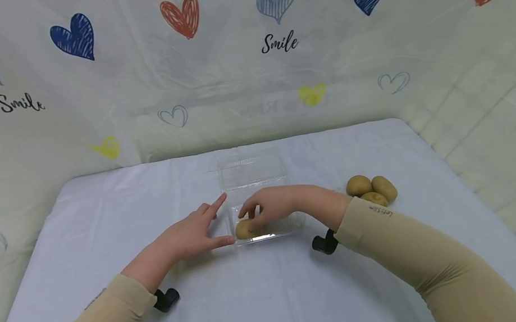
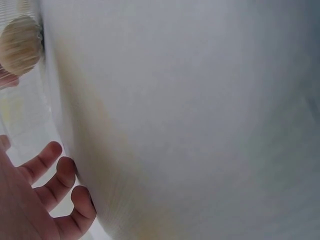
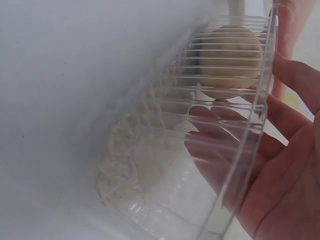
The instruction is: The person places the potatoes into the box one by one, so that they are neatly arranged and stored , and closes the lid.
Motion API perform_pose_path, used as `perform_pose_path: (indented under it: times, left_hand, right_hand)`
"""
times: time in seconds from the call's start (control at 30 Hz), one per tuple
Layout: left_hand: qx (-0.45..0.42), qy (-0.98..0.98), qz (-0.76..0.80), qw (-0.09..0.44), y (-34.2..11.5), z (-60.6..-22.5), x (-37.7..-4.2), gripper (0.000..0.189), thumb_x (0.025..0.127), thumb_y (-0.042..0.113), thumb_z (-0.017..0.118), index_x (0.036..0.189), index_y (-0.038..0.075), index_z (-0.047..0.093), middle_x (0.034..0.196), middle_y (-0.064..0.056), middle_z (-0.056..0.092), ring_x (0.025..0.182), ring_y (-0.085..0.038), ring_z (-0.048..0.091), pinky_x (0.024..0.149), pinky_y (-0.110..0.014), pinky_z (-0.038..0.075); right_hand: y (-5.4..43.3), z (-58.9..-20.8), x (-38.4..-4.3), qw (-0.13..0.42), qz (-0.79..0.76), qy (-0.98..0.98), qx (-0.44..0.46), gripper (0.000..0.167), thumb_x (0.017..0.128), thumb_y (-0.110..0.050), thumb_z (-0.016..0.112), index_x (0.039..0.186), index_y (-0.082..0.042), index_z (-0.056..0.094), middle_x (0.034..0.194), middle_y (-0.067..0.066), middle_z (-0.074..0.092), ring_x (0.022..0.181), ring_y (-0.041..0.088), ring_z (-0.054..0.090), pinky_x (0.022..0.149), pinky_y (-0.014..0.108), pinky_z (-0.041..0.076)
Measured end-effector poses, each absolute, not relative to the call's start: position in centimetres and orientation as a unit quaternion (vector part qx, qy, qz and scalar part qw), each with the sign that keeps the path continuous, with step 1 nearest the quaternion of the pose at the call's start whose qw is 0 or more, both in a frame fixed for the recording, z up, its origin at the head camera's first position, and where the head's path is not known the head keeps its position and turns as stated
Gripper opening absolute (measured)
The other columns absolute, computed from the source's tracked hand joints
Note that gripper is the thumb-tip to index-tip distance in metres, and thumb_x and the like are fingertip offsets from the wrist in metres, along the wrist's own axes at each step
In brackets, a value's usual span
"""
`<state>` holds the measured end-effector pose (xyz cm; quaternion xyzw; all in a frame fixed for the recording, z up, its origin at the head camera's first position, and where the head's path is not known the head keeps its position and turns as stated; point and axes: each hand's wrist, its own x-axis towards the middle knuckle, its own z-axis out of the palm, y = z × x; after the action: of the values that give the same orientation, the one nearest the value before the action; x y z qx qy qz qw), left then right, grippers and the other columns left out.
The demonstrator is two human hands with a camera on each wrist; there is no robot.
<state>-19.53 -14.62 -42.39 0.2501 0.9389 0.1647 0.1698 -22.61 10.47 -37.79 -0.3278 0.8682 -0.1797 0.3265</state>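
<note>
A clear plastic clamshell container (image 1: 277, 232) lies with its lid (image 1: 251, 169) folded back on the white-covered table. One potato (image 1: 244, 230) sits in its near left corner, also visible through the ribbed wall in the right wrist view as a round potato (image 3: 231, 62). My right hand (image 1: 270, 204) reaches into the container, fingertips at the potato and not wrapped round it. At the container's left edge is my left hand (image 1: 193, 233), thumb and index finger spread toward the side. Its other fingers (image 2: 60, 182) are loosely bent near the cloth.
Three more potatoes (image 1: 358, 185) are grouped on the table right of the container, behind the right forearm. The white tablecloth (image 1: 262, 308) spreads in front. A curtain with hearts (image 1: 181, 17) hangs behind the table.
</note>
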Motion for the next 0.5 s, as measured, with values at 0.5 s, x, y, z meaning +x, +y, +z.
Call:
perform_pose_path:
  times: [0.5]
  left_hand:
    - [0.253,0.937,0.167,0.171,-14.7,-42.5,-19.6,0.109,0.077,0.085,0.054,0.161,0.032,0.007,0.138,-0.005,0.046,0.125,-0.022,0.052,0.095,-0.047,0.047]
  right_hand:
    - [12.5,-36.3,-23.2,0.262,-0.235,0.876,-0.329,0.040,0.094,-0.034,0.069,0.131,-0.021,0.066,0.112,-0.008,0.065,0.105,0.013,0.062,0.086,0.031,0.051]
